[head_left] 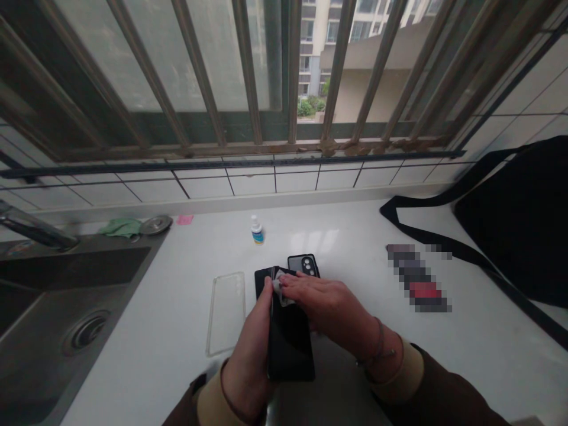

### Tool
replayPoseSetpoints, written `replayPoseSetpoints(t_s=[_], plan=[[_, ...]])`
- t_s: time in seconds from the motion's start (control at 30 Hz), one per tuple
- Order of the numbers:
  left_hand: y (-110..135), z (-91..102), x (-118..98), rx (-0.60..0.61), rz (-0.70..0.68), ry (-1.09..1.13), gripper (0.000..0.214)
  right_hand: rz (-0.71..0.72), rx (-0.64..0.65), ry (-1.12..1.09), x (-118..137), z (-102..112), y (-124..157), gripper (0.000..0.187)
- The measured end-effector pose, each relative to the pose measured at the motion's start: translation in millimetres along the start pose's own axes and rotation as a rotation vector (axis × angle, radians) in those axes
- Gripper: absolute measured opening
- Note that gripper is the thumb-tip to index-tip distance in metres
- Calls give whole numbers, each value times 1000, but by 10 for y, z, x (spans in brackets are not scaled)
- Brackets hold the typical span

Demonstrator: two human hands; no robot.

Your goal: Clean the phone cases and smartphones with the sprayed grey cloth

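The left hand [248, 370] clenched a black phone [290, 349] firmly along its edge, steadying it just over the white counter [155, 367], while the right hand [331, 310] pressed a small cloth [278, 288] against its top corner, beside a clear case [226, 313]

- A clear phone case [226, 313] blocks the left hand [246, 355], which holds a black phone [290, 349]; a steel sink [89, 331] lies beyond.
- Ahead, a second black phone [304, 265] and a small bottle [256, 231] stand in the way.
- Right of the right hand [331, 305], the tabletop [355, 236] leaves room – up to a pixelated object [417, 278].
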State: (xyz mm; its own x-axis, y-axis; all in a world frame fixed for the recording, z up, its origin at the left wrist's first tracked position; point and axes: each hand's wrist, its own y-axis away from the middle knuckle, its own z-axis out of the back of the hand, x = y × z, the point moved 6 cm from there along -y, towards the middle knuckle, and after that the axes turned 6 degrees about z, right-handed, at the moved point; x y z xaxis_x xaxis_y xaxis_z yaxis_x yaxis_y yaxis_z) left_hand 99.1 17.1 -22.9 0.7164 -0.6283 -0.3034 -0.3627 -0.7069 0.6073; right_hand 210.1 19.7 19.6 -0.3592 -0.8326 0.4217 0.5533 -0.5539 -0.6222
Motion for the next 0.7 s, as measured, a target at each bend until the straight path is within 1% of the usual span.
replayPoseSetpoints(t_s=[0.1, 0.13, 0.2, 0.27, 0.33, 0.4, 0.47, 0.57, 0.63, 0.7], plan=[[25, 32, -105, -86, 36, -18, 52, 117, 78, 6, 144, -41, -12, 29], [33, 52, -160, -120, 26, -25, 57, 156, 83, -5, 202, -48, -18, 27], [45, 83, -283, -163, -37, -22, 65, 216, 84, -25, 298, -56, -27, 25], [49, 92, -346, -153, -74, -22, 69, 233, 79, -6, 333, -60, -31, 24], [39, 92, -298, -115, -30, -52, 64, 203, 68, 59, 294, -52, -27, 27], [27, 104, -184, -89, 28, -100, 52, 126, 45, 153, 197, -24, -15, 31], [14, 122, -78, -76, 36, -137, 43, 23, 18, 249, 82, 17, 4, 35], [-3, 125, 13, -52, 31, -175, 41, -81, -14, 335, -24, 58, 29, 39], [-4, 118, -6, -58, 26, -159, 42, -77, -14, 326, -17, 44, 27, 38], [5, 105, -80, -74, 19, -108, 46, -22, 8, 266, 45, -1, 9, 36]])
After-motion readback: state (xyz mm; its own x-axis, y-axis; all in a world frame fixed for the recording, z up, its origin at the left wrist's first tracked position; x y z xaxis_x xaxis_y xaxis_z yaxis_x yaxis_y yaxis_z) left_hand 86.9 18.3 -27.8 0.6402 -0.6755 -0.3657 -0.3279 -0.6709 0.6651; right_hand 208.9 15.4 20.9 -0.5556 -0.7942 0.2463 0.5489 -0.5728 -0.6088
